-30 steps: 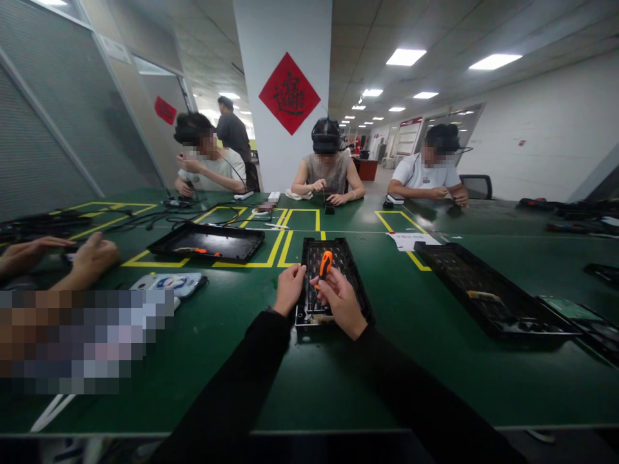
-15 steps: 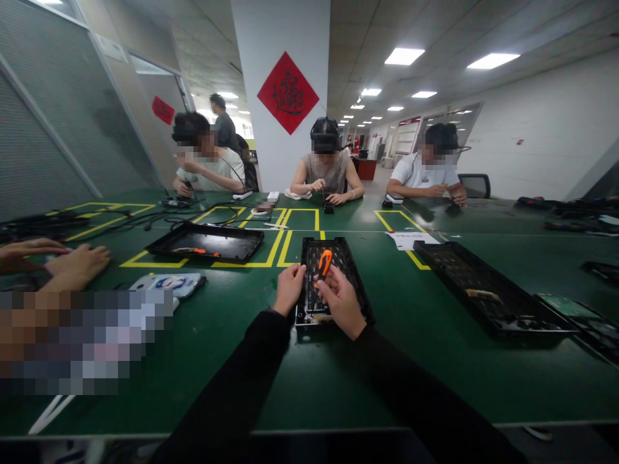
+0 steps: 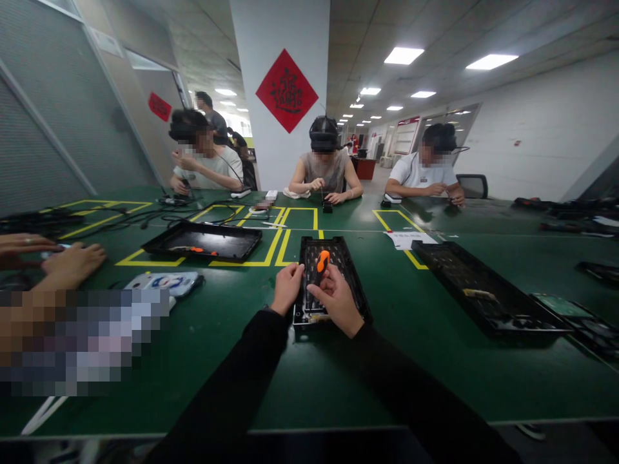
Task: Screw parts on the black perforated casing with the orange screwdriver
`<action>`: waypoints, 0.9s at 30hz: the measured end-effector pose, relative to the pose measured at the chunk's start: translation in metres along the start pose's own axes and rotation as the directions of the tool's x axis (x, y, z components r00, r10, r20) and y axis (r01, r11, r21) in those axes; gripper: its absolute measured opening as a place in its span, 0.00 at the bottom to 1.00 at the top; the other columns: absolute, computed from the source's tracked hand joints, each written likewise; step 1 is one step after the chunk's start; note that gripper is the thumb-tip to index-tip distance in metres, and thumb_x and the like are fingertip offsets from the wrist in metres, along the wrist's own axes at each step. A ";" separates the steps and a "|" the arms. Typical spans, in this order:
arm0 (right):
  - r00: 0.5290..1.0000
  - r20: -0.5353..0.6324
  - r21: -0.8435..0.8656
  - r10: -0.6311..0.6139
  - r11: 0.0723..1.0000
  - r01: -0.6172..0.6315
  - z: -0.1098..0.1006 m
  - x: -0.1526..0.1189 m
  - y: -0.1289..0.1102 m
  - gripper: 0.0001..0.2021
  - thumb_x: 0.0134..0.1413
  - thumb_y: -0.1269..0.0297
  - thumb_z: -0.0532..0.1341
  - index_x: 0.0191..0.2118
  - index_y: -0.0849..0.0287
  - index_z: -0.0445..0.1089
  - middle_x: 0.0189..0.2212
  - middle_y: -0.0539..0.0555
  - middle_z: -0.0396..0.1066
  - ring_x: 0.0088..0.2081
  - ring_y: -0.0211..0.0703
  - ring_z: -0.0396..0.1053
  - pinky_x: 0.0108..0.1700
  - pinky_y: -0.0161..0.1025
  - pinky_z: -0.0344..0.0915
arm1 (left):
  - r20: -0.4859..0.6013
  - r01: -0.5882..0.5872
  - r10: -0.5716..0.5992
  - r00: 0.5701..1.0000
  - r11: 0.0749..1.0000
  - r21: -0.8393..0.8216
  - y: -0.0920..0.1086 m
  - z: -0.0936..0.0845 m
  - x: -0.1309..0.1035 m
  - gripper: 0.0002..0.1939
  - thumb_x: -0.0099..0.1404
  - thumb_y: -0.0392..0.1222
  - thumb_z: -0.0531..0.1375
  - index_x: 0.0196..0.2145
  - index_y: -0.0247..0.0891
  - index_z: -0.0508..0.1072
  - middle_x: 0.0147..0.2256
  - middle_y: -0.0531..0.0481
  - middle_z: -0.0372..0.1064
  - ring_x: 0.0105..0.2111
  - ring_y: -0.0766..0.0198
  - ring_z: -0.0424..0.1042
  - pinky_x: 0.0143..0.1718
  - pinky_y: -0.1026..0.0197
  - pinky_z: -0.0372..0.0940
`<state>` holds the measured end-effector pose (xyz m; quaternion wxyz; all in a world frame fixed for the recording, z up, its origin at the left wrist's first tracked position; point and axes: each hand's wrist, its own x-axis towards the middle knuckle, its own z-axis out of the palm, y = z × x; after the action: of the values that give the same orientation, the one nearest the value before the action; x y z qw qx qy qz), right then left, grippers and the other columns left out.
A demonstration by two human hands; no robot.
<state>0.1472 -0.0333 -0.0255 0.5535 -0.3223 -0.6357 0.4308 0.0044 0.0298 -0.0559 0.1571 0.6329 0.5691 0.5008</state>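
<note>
Straight ahead on the green table lies a black rectangular tray-like casing, its inside lined with rows of small parts. My left hand is closed on the casing's left edge, thumb and fingers pinched there. In my right hand, over the near half of the casing, is an orange and black screwdriver. Its handle points up, and its lower end is hidden by the fingers and dark parts. A pale strip lies at the casing's near end.
Another black tray with an orange-handled tool stands left, a long black casing right. A phone and a neighbour's hands are at left. Cables run along the back left. Three people sit across the table.
The screwdriver's handle has tilted and sits slightly lower and further left in my right hand. My left hand stays at the casing's edge. The whole view has shifted slightly.
</note>
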 end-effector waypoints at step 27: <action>1.000 -0.027 0.079 -0.007 0.997 0.009 0.002 -0.001 0.001 0.25 0.54 0.64 0.56 0.58 0.55 0.52 0.37 0.54 0.68 0.27 0.34 0.62 0.23 0.30 0.60 | 0.004 0.018 -0.018 1.000 1.000 -0.013 0.001 -0.002 -0.002 0.19 0.62 0.49 0.49 0.19 0.36 0.62 0.18 0.56 0.57 0.22 0.68 0.59 0.26 0.65 0.52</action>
<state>0.1457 -0.0338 -0.0268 0.5759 -0.3031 -0.6122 0.4491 0.0035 0.0264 -0.0550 0.1670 0.6276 0.5712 0.5019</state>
